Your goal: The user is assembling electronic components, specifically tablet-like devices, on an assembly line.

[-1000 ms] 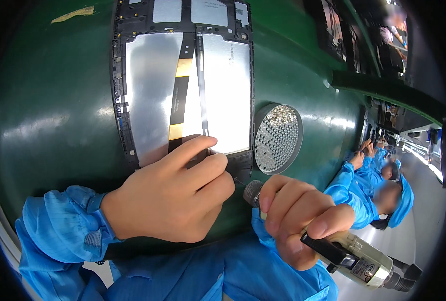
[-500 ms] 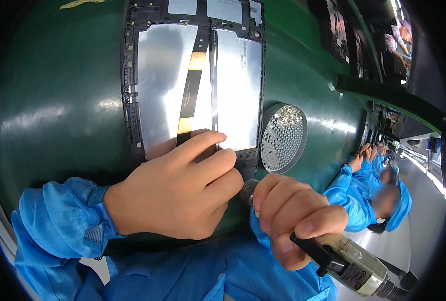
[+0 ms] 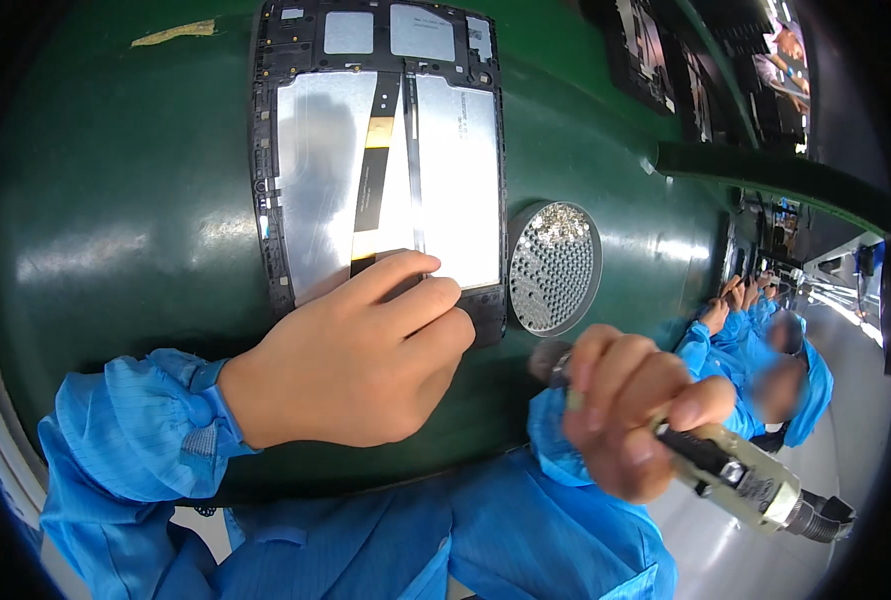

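Observation:
An opened tablet frame (image 3: 265, 180) with silver shielding and a dark flex strip lies on the green belt (image 3: 115, 230). My left hand (image 3: 355, 360) rests on the frame's near edge, fingers curled and pressing down beside the strip. Lower right, my right hand (image 3: 630, 410) grips an electric screwdriver (image 3: 740, 480); its tip end points toward the frame's near right corner and is held off the frame. A round perforated screw tray (image 3: 555, 265) sits just right of the frame.
Further down the line at right, other workers in blue sleeves (image 3: 755, 330) reach over the belt. More dark device frames (image 3: 655, 60) lie at the upper right. A strip of yellow tape (image 3: 175, 32) is stuck on the belt at the top left.
The tablet frame and screw tray have shifted rightward in view. My right hand with the screwdriver has drawn back to the right, away from the frame. My left hand stays on the near edge.

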Motion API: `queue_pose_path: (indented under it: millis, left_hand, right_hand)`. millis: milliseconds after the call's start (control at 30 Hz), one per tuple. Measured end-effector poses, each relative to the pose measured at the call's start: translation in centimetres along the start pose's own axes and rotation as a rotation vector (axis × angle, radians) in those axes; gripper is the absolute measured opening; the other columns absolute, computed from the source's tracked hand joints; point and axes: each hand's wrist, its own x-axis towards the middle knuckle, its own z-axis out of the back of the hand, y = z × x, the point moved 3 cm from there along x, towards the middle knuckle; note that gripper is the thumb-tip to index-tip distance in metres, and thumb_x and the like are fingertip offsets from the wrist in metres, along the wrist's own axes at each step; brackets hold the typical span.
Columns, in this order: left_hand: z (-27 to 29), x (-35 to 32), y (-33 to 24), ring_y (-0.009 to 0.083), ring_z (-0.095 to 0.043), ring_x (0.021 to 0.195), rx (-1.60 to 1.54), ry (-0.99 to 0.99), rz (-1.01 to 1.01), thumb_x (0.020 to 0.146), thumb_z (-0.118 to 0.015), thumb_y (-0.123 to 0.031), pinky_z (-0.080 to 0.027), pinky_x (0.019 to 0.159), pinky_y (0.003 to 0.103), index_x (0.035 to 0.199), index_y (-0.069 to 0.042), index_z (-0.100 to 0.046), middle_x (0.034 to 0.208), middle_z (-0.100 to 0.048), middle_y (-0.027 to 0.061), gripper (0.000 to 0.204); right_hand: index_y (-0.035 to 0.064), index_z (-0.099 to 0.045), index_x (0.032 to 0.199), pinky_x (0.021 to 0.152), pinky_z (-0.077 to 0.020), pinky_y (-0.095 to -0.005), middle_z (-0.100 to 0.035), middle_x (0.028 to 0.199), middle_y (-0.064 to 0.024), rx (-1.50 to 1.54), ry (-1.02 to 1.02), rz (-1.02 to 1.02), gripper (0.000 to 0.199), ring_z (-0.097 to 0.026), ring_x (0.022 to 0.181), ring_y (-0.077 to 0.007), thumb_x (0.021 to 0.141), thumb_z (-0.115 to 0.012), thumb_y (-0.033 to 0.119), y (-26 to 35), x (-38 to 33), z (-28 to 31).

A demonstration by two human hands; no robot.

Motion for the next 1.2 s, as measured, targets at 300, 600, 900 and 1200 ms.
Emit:
queue_pose_path:
  millis: [300,600,900,1200]
  left_hand:
    - [0.6,0.4,0.3,0.028,-0.057,0.088,0.011,0.071,-0.053,0.067,-0.069,-0.004,-0.048,0.089,0.045,0.074,0.003,-0.063,0.08,-0.057,0.0107,0.011]
    - [0.5,0.4,0.3,0.029,-0.056,0.09,0.02,0.136,-0.067,0.065,-0.069,-0.006,-0.048,0.088,0.046,0.078,0.002,-0.062,0.083,-0.054,0.0118,0.016]
    - [0.9,0.7,0.2,0.0297,-0.058,0.093,0.05,0.213,-0.081,0.062,-0.07,-0.003,-0.05,0.09,0.05,0.076,0.002,-0.061,0.083,-0.052,0.012,0.017]
    - [0.9,0.6,-0.1,0.0292,-0.061,0.09,0.086,0.207,-0.103,0.065,-0.069,-0.002,-0.051,0.09,0.051,0.078,0.002,-0.061,0.082,-0.053,0.0117,0.015]
  right_hand:
    - [0.0082,-0.049,0.112,0.06,-0.0403,-0.0379,-0.05,0.065,-0.006,-0.167,-0.208,0.002,0.034,-0.05,0.058,-0.0194,0.08,-0.06,0.007,0.6,-0.3,3.9]
    - [0.0072,-0.051,0.112,0.064,-0.0409,-0.04,-0.049,0.065,-0.0078,-0.188,-0.291,0.019,0.035,-0.049,0.058,-0.0199,0.078,-0.057,0.005,-0.3,-0.8,6.6]
    - [0.0097,-0.053,0.118,0.069,-0.0351,-0.0382,-0.04,0.065,-0.0012,-0.235,-0.235,-0.026,0.037,-0.042,0.062,-0.015,0.082,-0.053,0.013,-0.9,-1.1,7.1]
    - [0.0062,-0.05,0.113,0.064,-0.0414,-0.041,-0.05,0.067,-0.0085,-0.168,-0.309,0.017,0.035,-0.05,0.059,-0.0207,0.079,-0.058,0.005,-1.0,-1.5,7.9]
